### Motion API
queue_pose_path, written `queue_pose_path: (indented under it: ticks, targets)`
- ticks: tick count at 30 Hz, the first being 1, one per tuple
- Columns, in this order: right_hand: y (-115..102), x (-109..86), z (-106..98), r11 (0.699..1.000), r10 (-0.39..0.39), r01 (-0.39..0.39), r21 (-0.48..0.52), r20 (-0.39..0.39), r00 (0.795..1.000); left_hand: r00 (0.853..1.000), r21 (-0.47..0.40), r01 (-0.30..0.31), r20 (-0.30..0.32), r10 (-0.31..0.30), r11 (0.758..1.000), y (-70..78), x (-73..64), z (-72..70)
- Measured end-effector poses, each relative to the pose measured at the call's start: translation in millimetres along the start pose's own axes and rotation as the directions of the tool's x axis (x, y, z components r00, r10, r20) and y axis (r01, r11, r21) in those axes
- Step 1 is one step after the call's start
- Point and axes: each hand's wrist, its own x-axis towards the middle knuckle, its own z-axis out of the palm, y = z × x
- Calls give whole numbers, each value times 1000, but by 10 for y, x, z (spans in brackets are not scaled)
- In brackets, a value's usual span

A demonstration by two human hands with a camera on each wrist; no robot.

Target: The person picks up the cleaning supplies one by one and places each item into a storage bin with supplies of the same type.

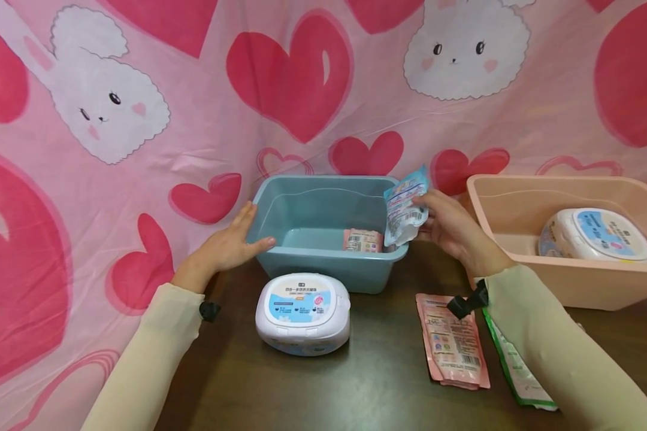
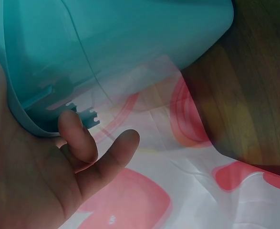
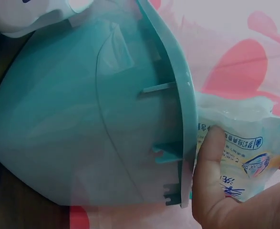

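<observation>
A blue-green plastic bin stands near the back of the table, with a pink packet lying inside at its right end. My left hand rests against the bin's left end, thumb by the front corner and fingers along the rim. At the other end, my right hand holds a blue-and-white pouch tilted at the right rim. The right wrist view shows the thumb across the pouch's printed face, just beyond the rim; the fingers behind are mostly hidden.
A white lidded tub sits in front of the bin. A peach bin at the right contains a similar tub. A pink pouch and a green-edged packet, partly under my right forearm, lie on the table.
</observation>
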Motion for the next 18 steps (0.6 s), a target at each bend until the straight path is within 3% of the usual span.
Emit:
queue_pose_path:
  ticks: [6, 13, 18]
  targets:
    - [-21, -12, 47, 997, -67, 68, 42, -33, 997, 1000, -2, 4, 2, -4, 1000, -3, 14, -9]
    - [-34, -90, 7, 959, -266, 251, 134, 110, 958, 1000, 2, -5, -2, 5, 1000, -7, 25, -5]
    - [-6, -169, -54, 963, -265, 256, 81, 128, 956, 1000, -2, 0, -1, 0, 1000, -9, 27, -3]
